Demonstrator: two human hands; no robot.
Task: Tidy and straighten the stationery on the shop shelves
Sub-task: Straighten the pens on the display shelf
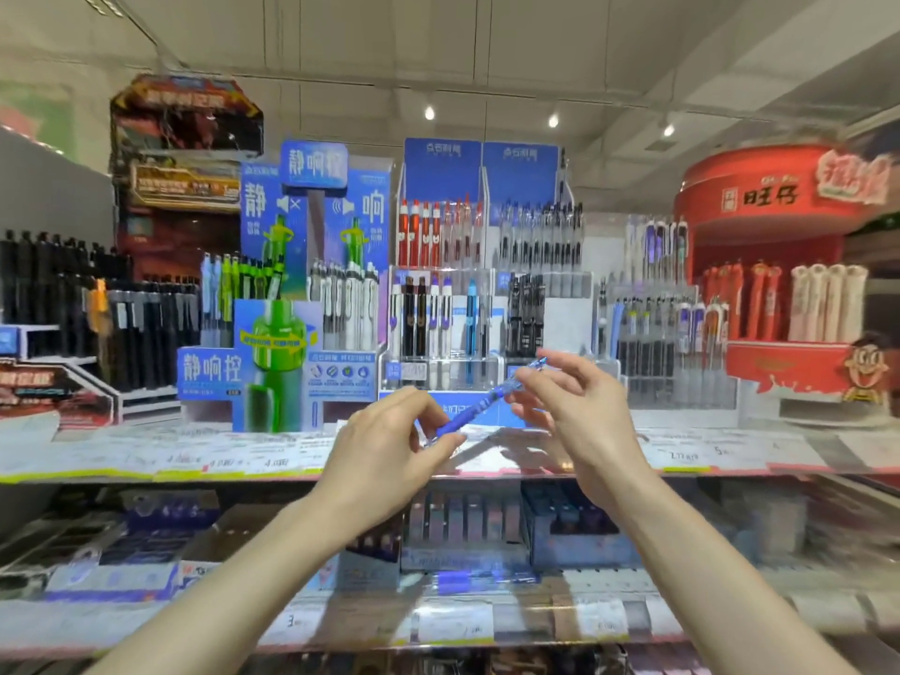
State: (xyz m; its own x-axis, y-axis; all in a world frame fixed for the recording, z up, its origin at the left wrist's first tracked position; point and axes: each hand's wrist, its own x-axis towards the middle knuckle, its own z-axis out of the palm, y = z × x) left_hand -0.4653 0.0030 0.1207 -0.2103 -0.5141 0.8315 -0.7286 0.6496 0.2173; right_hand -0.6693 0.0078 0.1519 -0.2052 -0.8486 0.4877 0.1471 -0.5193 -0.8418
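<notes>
The left hand (389, 438) pinches the low end of a blue pen (487, 404), whose long axis rises rightward to the right hand (567, 399) pinching its upper end, both equally near, just before the clear pen rack (440, 324).

**Lighting and picture quality**

I see bright, even light from three ceiling spotlights (553, 121). Glare streaks the shelf edge (146, 460). The lower shelf (487, 621) is smeared by blur. Wide-angle distortion bends the red display (779, 197) at the right edge.
</notes>
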